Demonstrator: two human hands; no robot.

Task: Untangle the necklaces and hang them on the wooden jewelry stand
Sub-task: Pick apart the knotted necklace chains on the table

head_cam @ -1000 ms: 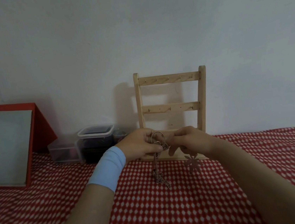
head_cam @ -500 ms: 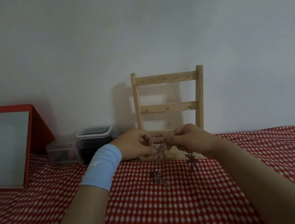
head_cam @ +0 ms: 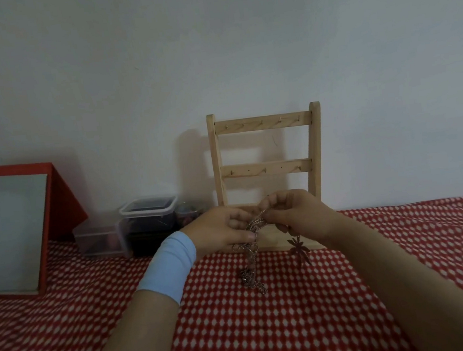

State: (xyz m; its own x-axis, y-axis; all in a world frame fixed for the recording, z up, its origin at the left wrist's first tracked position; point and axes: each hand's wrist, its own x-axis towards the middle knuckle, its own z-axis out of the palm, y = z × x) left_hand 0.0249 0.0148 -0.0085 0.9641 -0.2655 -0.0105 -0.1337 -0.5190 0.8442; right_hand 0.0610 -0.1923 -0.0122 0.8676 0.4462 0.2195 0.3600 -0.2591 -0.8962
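A tangle of metal necklace chains (head_cam: 251, 255) hangs between my two hands, just above the red checked cloth. My left hand (head_cam: 221, 229), with a light blue wristband, pinches the chains from the left. My right hand (head_cam: 296, 214) pinches the upper strand from the right. A dark flower-shaped pendant (head_cam: 298, 250) dangles under my right hand. The lower end of the chains (head_cam: 250, 278) trails down onto the cloth. Behind my hands stands the wooden jewelry stand (head_cam: 269, 171), its two visible hook bars bare; my hands hide its base.
A red-framed mirror (head_cam: 11, 229) leans at the far left. Clear plastic boxes (head_cam: 149, 222) sit by the wall, left of the stand. The red checked cloth (head_cam: 271, 329) covers the table. A white wall rises right behind the stand.
Both hands have shifted slightly while working the chains; the loop held up between them has been pulled flatter. The flower pendant has swung and turned under my right hand.
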